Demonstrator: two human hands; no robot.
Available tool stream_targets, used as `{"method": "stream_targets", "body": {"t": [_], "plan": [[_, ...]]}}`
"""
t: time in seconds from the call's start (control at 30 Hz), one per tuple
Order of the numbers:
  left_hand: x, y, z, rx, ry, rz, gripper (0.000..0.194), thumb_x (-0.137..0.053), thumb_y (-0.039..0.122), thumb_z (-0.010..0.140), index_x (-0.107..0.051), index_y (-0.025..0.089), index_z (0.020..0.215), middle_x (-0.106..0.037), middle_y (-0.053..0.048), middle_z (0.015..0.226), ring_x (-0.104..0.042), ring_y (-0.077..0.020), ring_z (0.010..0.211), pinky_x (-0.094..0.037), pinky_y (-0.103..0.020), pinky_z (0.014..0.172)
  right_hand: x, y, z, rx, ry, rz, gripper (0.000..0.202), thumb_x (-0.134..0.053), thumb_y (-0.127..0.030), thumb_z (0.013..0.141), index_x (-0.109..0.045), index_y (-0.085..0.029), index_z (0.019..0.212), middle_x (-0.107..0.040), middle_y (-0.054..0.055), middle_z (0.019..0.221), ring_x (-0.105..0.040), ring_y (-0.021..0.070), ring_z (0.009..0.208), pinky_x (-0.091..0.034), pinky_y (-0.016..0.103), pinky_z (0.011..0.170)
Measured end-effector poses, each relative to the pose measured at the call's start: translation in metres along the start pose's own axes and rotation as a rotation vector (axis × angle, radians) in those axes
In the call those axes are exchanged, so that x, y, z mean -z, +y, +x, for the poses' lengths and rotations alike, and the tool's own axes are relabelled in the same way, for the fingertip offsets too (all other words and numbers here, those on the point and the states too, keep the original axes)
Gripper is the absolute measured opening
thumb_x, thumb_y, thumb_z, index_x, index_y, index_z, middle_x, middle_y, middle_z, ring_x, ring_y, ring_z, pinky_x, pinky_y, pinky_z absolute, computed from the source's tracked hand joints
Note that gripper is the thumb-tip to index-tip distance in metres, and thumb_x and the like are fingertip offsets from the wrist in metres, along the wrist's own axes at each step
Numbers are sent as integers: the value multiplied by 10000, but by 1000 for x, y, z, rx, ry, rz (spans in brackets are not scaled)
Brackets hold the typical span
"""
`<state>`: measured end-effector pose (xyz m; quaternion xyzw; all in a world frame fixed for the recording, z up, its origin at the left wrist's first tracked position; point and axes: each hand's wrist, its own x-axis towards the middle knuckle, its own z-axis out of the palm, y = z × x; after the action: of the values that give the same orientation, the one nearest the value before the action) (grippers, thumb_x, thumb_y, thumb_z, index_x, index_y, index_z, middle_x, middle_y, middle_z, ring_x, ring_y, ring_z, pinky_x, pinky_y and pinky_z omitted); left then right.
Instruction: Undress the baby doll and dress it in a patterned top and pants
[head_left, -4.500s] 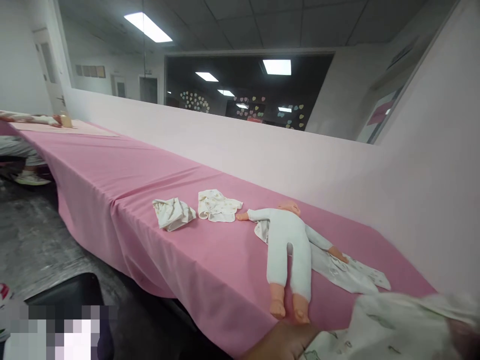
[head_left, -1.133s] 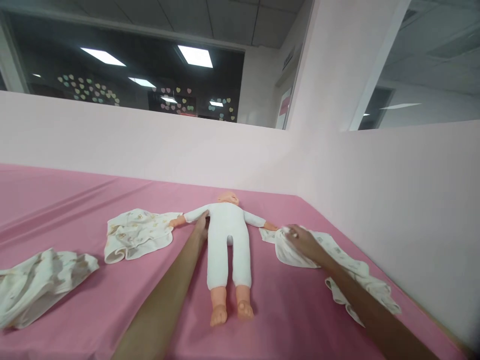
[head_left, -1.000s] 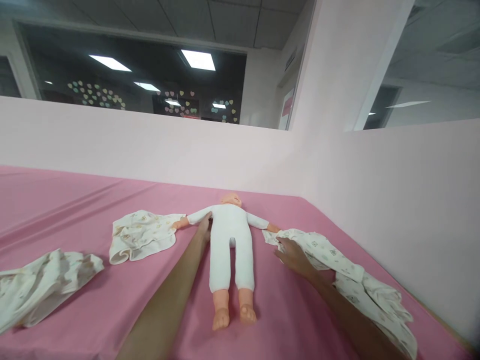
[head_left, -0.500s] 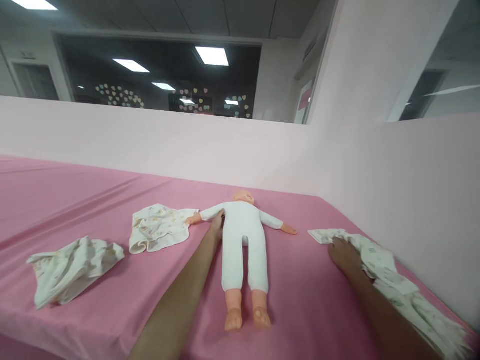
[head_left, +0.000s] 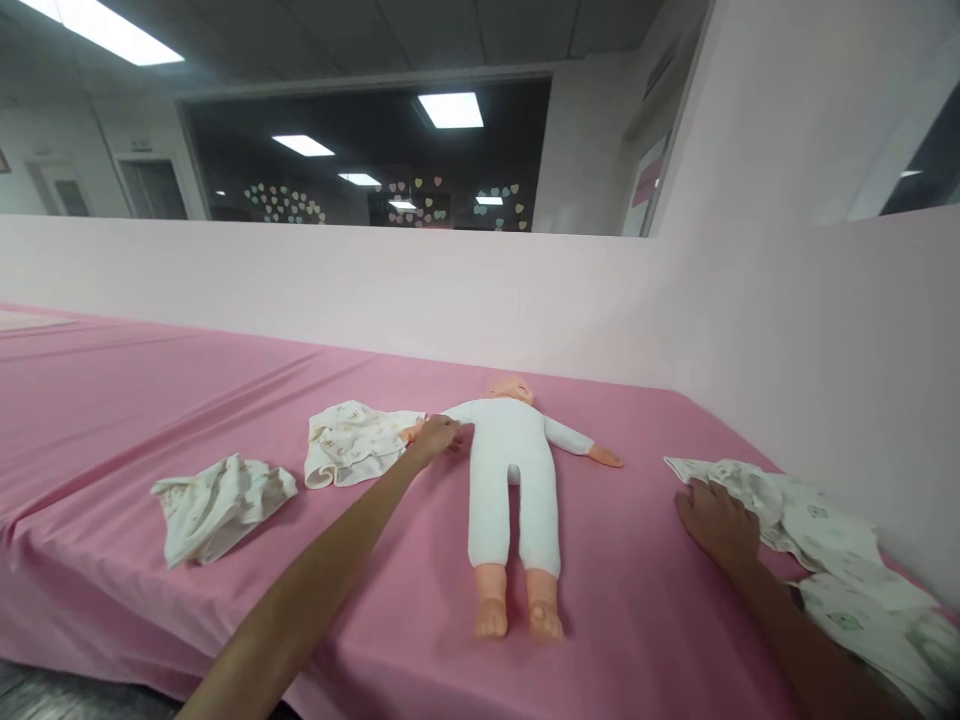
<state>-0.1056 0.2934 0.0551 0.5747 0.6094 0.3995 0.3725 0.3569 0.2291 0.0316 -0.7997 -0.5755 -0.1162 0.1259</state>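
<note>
Near edge: The front edge of one pink-covered table [head_left: 622,590] is seen running down from the left side to the bottom of the frame; a sliver of grey floor [head_left: 52,690] is shown at lower left.
Forearms: Two are counted, both cut off by the bottom of the frame.
Right hand: The right hand [head_left: 718,522] is seen at right, fingers bent onto the near edge of the patterned clothes [head_left: 832,535]; the fingertips are hard to make out, and whether a fold is gripped cannot be told.
Clothes at right: They are overlapped and partly hidden by the forearm, so their number cannot be told.
Doll: One white-suited doll [head_left: 513,450] is laid on its back at centre, feet toward the viewer; two feet are counted, and the head is foreshortened.
Left hand: The left hand [head_left: 439,437] is laid over the doll's frame-left arm, fingers slightly curled; whether the arm is grasped cannot be told.
Garments at left: Two are counted, a crumpled garment [head_left: 223,508] and, farther back, a flatter garment [head_left: 356,442] beside the doll's hand.
Room: A broad span of pink cloth is left between doll and right hand.
Far edge: The table is bounded by a pale wall [head_left: 337,285], with a long window [head_left: 360,130] above.
</note>
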Motion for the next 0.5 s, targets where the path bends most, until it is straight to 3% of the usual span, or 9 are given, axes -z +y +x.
{"method": "stream_targets", "body": {"t": [0.1, 0.17, 0.23, 0.27, 0.37, 0.5], "plan": [[52, -10, 13, 2, 277, 298, 360, -363, 359, 893, -604, 128, 1027, -639, -190, 1109, -596, -307, 1057, -436, -412, 910, 7, -7, -2, -36, -29, -26, 401, -325, -320, 921, -576, -117, 1159, -534, 154, 1219, -529, 347, 1119, -388, 474, 973], [86, -21, 23, 15, 387, 469, 392, -360, 325, 887, -565, 128, 1158, -558, -214, 1274, -494, -362, 1228, -360, -462, 1005, 6, -5, -3, -53, -39, 12, 393, -326, -315, 922, -565, -129, 1171, -517, 153, 1251, -520, 341, 1128, -381, 471, 974], [115, -37, 31, 34, 402, 603, 482, -407, 275, 852, -482, 110, 1299, -486, -251, 1354, -484, -367, 1247, -360, -454, 1003, 3, -1, -3, -46, -51, 73, 379, -323, -308, 922, -562, -141, 1164, -506, 164, 1269, -505, 336, 1141, -374, 471, 974], [127, -46, 34, 48, 374, 663, 481, -446, 261, 821, -511, 88, 1265, -510, -272, 1315, -507, -382, 1215, -374, -452, 979, 1, 2, -3, -38, -56, 102, 369, -327, -305, 921, -566, -144, 1152, -503, 174, 1275, -497, 334, 1149, -371, 472, 974], [150, -71, 39, 72, 275, 805, 261, -517, 256, 742, -638, 89, 901, -644, -253, 1045, -592, -391, 1031, -408, -431, 888, -6, 7, -2, -28, -44, 152, 343, -354, -290, 913, -573, -142, 1132, -497, 192, 1284, -493, 331, 1147, -364, 476, 972], [172, -81, 39, 65, 284, 876, 211, -515, 340, 752, -595, 149, 711, -676, -173, 905, -617, -352, 920, -425, -399, 802, -9, 9, 0, -54, -31, 183, 327, -360, -271, 908, -564, -154, 1134, -502, 158, 1270, -489, 312, 1158, -354, 468, 988]]}}
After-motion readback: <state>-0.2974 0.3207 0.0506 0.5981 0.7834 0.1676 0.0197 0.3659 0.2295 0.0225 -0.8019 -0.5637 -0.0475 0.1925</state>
